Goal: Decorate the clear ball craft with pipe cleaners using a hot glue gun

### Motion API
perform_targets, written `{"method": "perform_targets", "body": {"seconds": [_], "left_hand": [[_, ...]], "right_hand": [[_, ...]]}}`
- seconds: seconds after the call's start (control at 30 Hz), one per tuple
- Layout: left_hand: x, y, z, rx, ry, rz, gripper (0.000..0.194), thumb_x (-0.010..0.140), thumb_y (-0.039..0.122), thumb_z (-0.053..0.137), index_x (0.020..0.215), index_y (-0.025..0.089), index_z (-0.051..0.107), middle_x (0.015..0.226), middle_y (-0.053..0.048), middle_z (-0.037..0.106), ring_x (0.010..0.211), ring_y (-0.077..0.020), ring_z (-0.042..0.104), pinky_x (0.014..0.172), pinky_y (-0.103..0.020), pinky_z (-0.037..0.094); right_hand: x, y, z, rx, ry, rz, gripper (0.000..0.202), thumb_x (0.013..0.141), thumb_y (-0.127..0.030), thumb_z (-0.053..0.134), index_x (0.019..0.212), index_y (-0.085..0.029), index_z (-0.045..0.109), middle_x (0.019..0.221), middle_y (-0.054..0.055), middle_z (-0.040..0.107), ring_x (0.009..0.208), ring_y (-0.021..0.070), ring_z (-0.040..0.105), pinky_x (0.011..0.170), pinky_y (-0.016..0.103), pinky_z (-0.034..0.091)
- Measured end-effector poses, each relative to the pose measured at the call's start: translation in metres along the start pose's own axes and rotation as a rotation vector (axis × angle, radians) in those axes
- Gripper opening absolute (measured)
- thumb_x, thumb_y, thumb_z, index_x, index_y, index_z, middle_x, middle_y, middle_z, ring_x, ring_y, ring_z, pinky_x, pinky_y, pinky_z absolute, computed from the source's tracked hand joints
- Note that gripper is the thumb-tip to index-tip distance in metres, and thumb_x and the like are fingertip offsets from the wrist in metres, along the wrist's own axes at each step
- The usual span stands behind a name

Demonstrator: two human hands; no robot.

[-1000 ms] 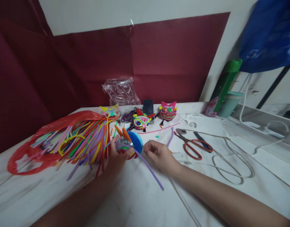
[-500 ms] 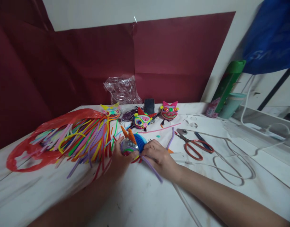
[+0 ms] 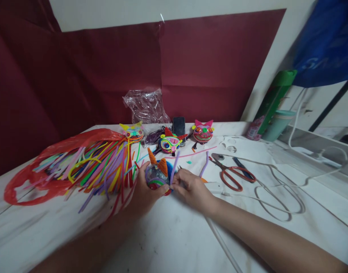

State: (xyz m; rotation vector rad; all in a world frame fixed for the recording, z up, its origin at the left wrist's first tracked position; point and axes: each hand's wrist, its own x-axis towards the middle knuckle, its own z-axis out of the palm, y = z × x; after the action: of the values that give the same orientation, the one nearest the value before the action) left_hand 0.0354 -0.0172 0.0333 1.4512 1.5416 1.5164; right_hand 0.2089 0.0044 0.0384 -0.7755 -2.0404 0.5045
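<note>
My left hand (image 3: 144, 191) is wrapped round the left side of a clear ball ornament (image 3: 156, 175) decorated with orange pipe-cleaner ears and bands of blue, green and red. At the ball's right side, my right hand (image 3: 191, 187) pinches a purple pipe cleaner (image 3: 174, 167) that stands upright above the fingers. The fingertips of the right hand touch the ball. Just beyond sit three finished-looking animal-face balls: one with yellow ears (image 3: 133, 132), one with red ears (image 3: 170, 143) and one with pink ears (image 3: 203, 132).
Many coloured pipe cleaners (image 3: 105, 167) spill from a red plastic bag (image 3: 16, 193) at left. Red-handled scissors (image 3: 230, 176), a dark-handled tool (image 3: 243, 168) and a white cable (image 3: 276, 216) lie at right. A phone (image 3: 178, 127) and clear plastic wrap (image 3: 147, 106) are at the back, a green cup (image 3: 278, 125) farther right.
The purple pipe cleaner has swung from pointing down toward me to standing upright beside the ball. The ball has turned slightly, and my right fingers have shifted their pinch.
</note>
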Motion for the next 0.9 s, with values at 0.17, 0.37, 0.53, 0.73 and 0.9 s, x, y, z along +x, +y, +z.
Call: {"method": "perform_targets", "body": {"seconds": [0.17, 0.37, 0.53, 0.73, 0.9], "left_hand": [[0.0015, -0.0053, 0.0004, 0.004, -0.038, -0.015, 0.077, 0.055, 0.024, 0.076, 0.126, 0.020, 0.045, 0.120, -0.009, 0.055, 0.111, -0.0267, 0.054, 0.092, -0.039, 0.043], [0.0060, -0.0086, 0.0009, -0.080, -0.091, -0.168, 0.073, 0.059, 0.027, 0.073, 0.126, 0.020, 0.046, 0.105, -0.007, 0.061, 0.097, -0.0236, 0.060, 0.085, -0.037, 0.046], [0.0042, -0.0031, 0.0007, -0.041, -0.060, -0.147, 0.073, 0.057, 0.027, 0.073, 0.125, 0.018, 0.048, 0.108, -0.008, 0.059, 0.100, -0.0239, 0.058, 0.087, -0.036, 0.045], [0.0024, 0.0006, 0.0015, -0.037, -0.045, -0.181, 0.076, 0.054, 0.024, 0.075, 0.125, 0.019, 0.048, 0.108, -0.008, 0.060, 0.103, -0.0253, 0.057, 0.089, -0.037, 0.043], [0.0025, -0.0026, 0.0011, -0.060, -0.043, -0.145, 0.076, 0.053, 0.023, 0.077, 0.123, 0.021, 0.050, 0.111, -0.008, 0.059, 0.108, -0.0278, 0.055, 0.093, -0.041, 0.041]], "right_hand": [[0.0007, -0.0005, 0.0007, 0.036, -0.009, 0.055, 0.016, 0.079, -0.009, 0.062, 0.070, -0.021, 0.055, 0.068, -0.002, 0.053, 0.064, 0.0129, 0.051, 0.062, 0.024, 0.042], [-0.0006, -0.0002, 0.0019, 0.082, 0.013, 0.026, 0.012, 0.084, -0.013, 0.056, 0.078, -0.021, 0.062, 0.075, 0.002, 0.059, 0.073, 0.0156, 0.057, 0.068, 0.027, 0.046], [-0.0036, -0.0025, 0.0048, 0.015, 0.065, -0.012, 0.009, 0.084, -0.014, 0.055, 0.081, -0.021, 0.059, 0.075, 0.003, 0.058, 0.072, 0.0167, 0.056, 0.066, 0.028, 0.046], [-0.0052, -0.0007, 0.0074, 0.055, 0.078, -0.010, 0.011, 0.083, -0.013, 0.055, 0.078, -0.021, 0.059, 0.076, 0.002, 0.059, 0.074, 0.0163, 0.057, 0.067, 0.028, 0.047], [-0.0063, 0.0034, 0.0100, 0.054, 0.115, -0.020, 0.007, 0.083, -0.015, 0.059, 0.082, -0.021, 0.062, 0.078, 0.004, 0.060, 0.078, 0.0184, 0.058, 0.069, 0.029, 0.049]]}}
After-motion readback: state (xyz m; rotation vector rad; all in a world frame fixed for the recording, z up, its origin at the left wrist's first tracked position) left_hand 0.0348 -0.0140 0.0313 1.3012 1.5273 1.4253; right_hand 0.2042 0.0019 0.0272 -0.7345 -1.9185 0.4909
